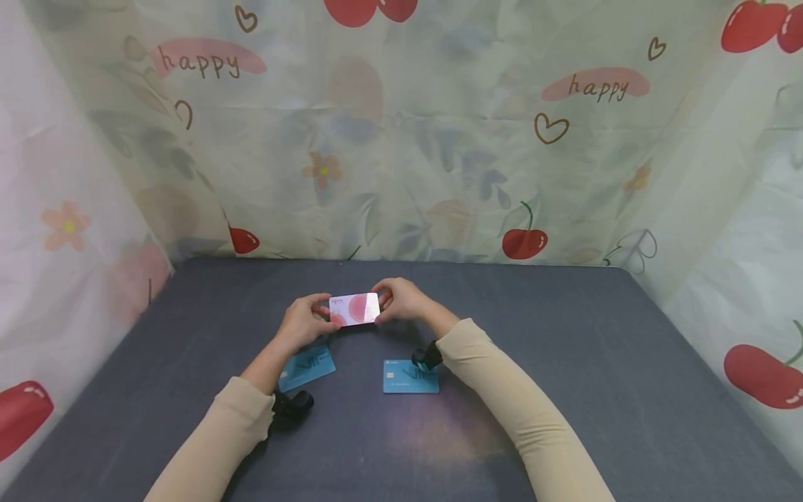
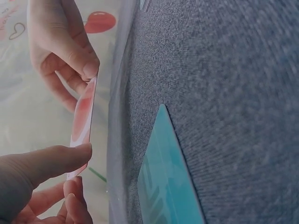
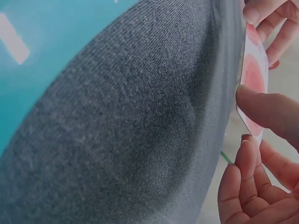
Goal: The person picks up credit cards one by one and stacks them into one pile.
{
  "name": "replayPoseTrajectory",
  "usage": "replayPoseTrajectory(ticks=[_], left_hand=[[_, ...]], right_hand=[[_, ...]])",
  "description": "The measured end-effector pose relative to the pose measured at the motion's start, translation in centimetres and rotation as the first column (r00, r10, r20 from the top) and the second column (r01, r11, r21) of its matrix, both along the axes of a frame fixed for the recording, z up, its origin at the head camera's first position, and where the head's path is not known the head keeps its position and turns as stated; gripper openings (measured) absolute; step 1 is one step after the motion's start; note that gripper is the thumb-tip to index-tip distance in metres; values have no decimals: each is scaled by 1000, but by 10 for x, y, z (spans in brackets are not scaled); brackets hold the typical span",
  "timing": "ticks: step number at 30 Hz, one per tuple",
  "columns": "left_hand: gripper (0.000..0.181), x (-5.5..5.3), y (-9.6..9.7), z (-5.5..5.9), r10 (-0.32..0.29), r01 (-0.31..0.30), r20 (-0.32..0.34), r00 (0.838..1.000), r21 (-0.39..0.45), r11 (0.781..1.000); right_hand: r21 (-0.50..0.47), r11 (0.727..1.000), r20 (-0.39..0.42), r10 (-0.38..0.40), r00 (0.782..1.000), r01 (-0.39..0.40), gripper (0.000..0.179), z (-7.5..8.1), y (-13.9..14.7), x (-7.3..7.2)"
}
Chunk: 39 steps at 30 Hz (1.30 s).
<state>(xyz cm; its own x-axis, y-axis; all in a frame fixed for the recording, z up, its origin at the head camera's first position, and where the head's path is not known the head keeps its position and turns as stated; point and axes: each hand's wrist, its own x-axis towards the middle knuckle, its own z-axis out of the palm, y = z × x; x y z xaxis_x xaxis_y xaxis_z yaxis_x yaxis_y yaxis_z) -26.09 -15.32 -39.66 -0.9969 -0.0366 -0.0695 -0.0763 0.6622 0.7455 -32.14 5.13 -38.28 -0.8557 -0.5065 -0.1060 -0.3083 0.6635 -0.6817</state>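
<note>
A pink and white card is held between both hands, raised above the dark table. My left hand pinches its left end between thumb and fingers. At the opposite end, my right hand pinches the card the same way. In the right wrist view the card appears nearly edge-on, its pink circles showing. Below the left wrist lies a tilted blue card, partly covered by the hand and forearm. A second blue card, with a chip, lies squarely under the right wrist, its top right corner overlapped by the wrist camera.
The dark grey table spreads out around the hands. Behind it hangs a printed curtain with cherries and hearts, and similar cloth covers both sides. Black wrist cameras sit at the left cuff and right cuff.
</note>
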Motion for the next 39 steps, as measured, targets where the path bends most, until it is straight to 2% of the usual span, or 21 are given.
replayPoseTrajectory(ticks=[12,20,26,39], left_hand=[[64,0,4,2,3,-3,21,1000,3,1000],[62,3,5,3,-40,41,-27,999,8,999],[64,6,7,4,-56,56,-30,998,14,998],[63,15,13,4,-103,105,-83,991,22,994]], right_hand=[[34,999,-24,21,999,-20,59,1,3,1],[48,998,-46,45,998,-43,58,4,9,5],[58,996,-71,69,995,-65,57,7,14,10],[12,997,-62,71,996,-70,59,4,27,17]])
